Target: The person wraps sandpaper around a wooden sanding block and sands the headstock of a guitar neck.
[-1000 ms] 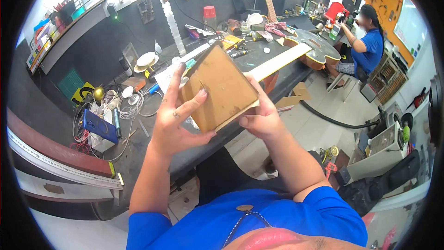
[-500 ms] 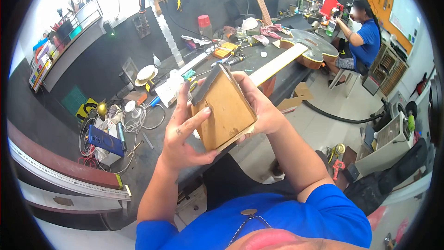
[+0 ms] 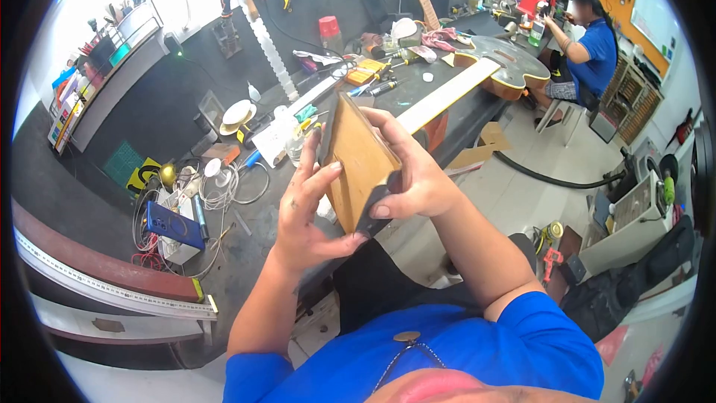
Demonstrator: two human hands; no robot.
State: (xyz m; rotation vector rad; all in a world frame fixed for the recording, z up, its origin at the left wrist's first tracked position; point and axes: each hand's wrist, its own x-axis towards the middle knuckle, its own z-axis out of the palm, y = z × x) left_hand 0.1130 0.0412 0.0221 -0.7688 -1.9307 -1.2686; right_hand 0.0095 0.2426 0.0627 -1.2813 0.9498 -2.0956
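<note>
Both hands hold up a tan wooden block (image 3: 361, 172), tilted in front of my chest, with a dark sandpaper-like sheet along its edges. My left hand (image 3: 302, 216) grips its left side, with fingers bent over the face and the thumb at the bottom corner. On the other side, my right hand (image 3: 421, 183) is closed round the block, its thumb pressing on the dark sheet at the lower right edge. The far side of the block is hidden. Behind it on the bench lies an electric guitar (image 3: 514, 63) with a pale neck (image 3: 447, 95).
A blue phone (image 3: 175, 224), coiled cables (image 3: 224, 183) and long rulers (image 3: 112, 287) lie on the left. Screwdrivers and a red-capped jar (image 3: 329, 33) stand further back. A co-worker (image 3: 593, 52) sits at the far right. A black hose (image 3: 552, 179) crosses the floor.
The block has turned in my hands, so its face looks narrower and the dark sheet now shows at the lower right edge. My right thumb has come round to the front.
</note>
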